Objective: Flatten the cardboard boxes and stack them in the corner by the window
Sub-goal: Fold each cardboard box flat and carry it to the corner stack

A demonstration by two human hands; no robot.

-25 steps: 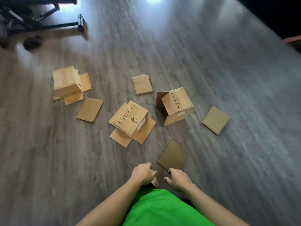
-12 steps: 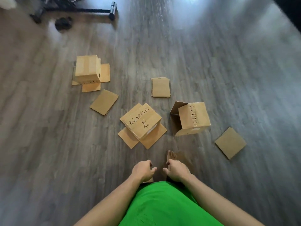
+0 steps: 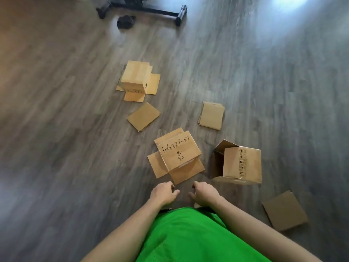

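Three small cardboard boxes stand on the grey wood floor. The nearest box, with handwritten numbers on top, sits upside down with its flaps spread, just beyond my hands. A box on its side, open to the left, lies right of it. A third upturned box stands farther off at the left. Flat cardboard pieces lie at mid-left, at mid-right as a small stack and at near right. My left hand and my right hand hover loosely curled over the floor, holding nothing.
A black metal stand base and a dark bundle lie at the far top. Bright glare falls on the floor at the top right. My green shirt fills the bottom of the view.
The view has moved forward and to the left, so the boxes appear closer and shifted right. A flat piece near my hands has passed out of sight. Both hands stay loosely curled and empty.
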